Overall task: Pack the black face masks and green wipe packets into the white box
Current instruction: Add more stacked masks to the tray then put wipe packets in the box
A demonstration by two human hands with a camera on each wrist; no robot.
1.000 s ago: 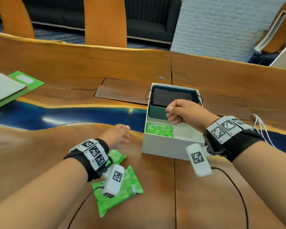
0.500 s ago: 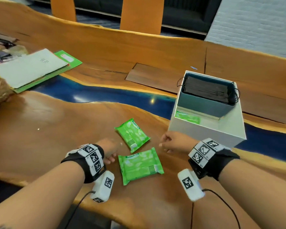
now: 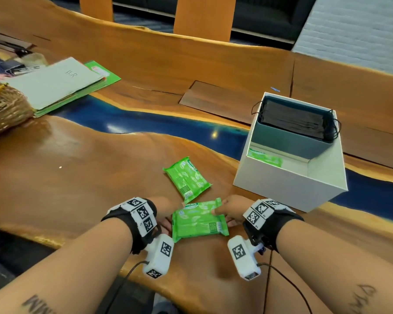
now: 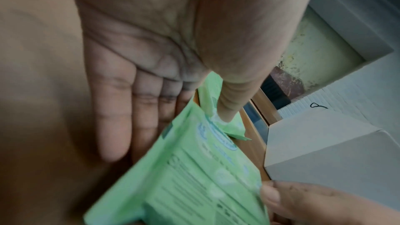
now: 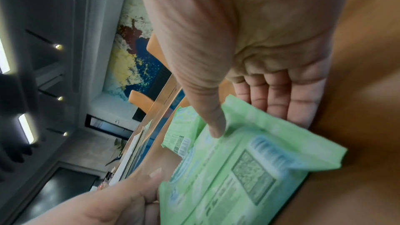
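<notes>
Head view: my left hand (image 3: pixel 166 211) and right hand (image 3: pixel 232 210) each pinch an end of the near wipe packet (image 3: pixel 199 220), label "Softcare", long axis left-right on the table (image 3: pixel 89 166). Second packet (image 3: pixel 187 179) lies diagonal beyond. White box (image 3: pixel 288 184) holds black masks (image 3: pixel 297 120). A folder (image 3: pixel 55 82) reads "HR".

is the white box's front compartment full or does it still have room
Still has room: one green wipe packet lies low in the white box, bare wall above it.
</notes>
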